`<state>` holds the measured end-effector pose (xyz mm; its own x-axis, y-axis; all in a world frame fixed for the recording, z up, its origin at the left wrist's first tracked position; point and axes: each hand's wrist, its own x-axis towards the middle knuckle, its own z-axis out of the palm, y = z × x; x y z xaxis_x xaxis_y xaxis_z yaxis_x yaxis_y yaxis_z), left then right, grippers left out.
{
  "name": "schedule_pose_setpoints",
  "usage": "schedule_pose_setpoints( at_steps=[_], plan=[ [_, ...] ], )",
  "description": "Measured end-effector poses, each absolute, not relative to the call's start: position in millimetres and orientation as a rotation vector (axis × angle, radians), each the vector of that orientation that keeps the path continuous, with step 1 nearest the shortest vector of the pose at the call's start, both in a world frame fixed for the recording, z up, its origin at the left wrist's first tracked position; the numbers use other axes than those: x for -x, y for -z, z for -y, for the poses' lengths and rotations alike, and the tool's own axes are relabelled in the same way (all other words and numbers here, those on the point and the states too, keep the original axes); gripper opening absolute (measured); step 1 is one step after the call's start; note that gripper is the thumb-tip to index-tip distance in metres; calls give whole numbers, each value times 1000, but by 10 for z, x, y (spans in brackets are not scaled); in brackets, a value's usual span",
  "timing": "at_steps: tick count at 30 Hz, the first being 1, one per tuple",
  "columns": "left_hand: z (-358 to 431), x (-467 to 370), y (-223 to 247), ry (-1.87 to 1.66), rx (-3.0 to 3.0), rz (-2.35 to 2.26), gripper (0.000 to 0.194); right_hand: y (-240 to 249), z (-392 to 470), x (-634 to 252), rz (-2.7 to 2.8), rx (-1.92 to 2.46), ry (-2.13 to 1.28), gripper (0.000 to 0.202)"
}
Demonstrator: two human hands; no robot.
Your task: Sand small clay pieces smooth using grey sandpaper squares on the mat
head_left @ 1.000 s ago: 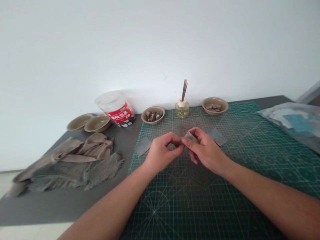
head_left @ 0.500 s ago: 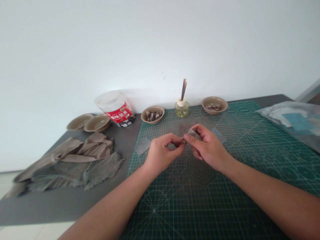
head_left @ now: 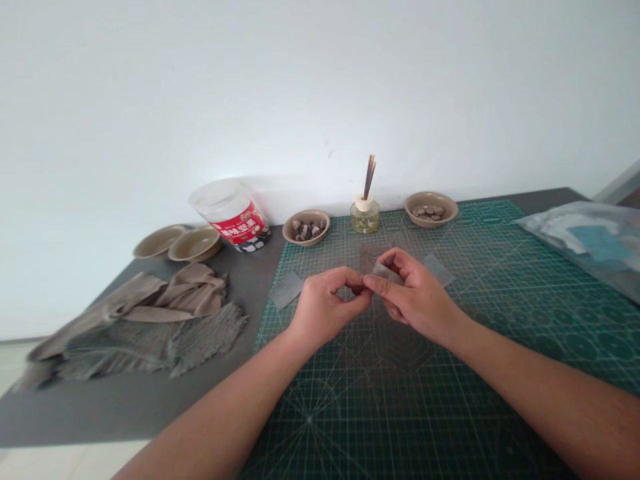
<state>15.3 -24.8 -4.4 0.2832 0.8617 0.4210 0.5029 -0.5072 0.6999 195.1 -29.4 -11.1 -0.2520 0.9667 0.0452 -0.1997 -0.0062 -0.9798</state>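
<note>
Over the cutting mat, my left hand (head_left: 327,300) and my right hand (head_left: 415,290) meet at the fingertips. A small grey sheet (head_left: 387,273), folded or bent, is held between the thumb and fingers of my right hand. My left thumb and index finger pinch together against the right thumb; whatever they grip is hidden between the fingertips. Left of my left hand, a flat grey square sheet (head_left: 286,290) lies on the mat. Another bluish-grey sheet (head_left: 439,269) lies behind my right hand, and a brownish clear piece (head_left: 373,255) lies partly covered beyond my fingers.
The green cutting mat (head_left: 360,413) covers much of the dark table. Along the wall stand a bowl of brown lumps (head_left: 306,228), a reed diffuser (head_left: 365,215), a bowl of brown discs (head_left: 431,209) and a red-labelled jar (head_left: 235,217). Cloths (head_left: 150,320) lie left, a plastic bag (head_left: 590,237) right.
My right thumb has shifted slightly left over the left fingertips, covering the spot where they pinch. The grey sheet stays in my right hand.
</note>
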Motion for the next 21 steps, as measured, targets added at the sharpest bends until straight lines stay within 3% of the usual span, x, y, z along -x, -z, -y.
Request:
schedule_pose_setpoints(
  at_steps=[21],
  plan=[
    [210, -76, 44, -1036, -2161, -1076, 9, 86, 262, -2067, 1306, 833, -1596, 42]
  ],
)
